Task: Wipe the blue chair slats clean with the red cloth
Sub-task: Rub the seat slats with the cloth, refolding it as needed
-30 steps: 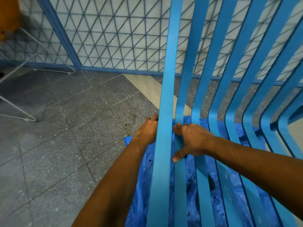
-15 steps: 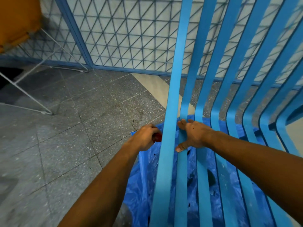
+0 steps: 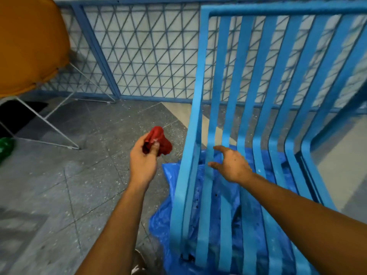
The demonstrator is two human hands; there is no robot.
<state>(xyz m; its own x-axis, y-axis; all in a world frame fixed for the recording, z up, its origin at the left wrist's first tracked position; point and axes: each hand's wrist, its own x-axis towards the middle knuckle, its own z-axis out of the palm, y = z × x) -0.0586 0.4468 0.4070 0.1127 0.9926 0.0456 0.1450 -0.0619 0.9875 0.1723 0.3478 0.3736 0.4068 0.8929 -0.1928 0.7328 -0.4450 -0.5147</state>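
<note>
The blue chair (image 3: 198, 80) fills the right half of the view, its several flat slats running from the top rail down through the seat. My left hand (image 3: 142, 161) is off the chair, to the left of its outer slat, shut on the bunched red cloth (image 3: 158, 142), which sticks out above the fingers. My right hand (image 3: 231, 164) hovers over the slats near the bend between back and seat, fingers spread and holding nothing; whether it touches a slat is unclear.
A blue plastic sheet (image 3: 168, 215) lies on the grey tiled floor (image 3: 79, 185) under the chair. An orange chair (image 3: 27, 46) on white wire legs stands at the far left, a green object (image 3: 5, 148) beside it. A blue mesh fence (image 3: 143, 52) runs behind.
My left hand has pulled away from the outer slat to the left, bringing the red cloth into full view. My right hand has lifted and opened. The view has tilted up, showing the chair's top rail.
</note>
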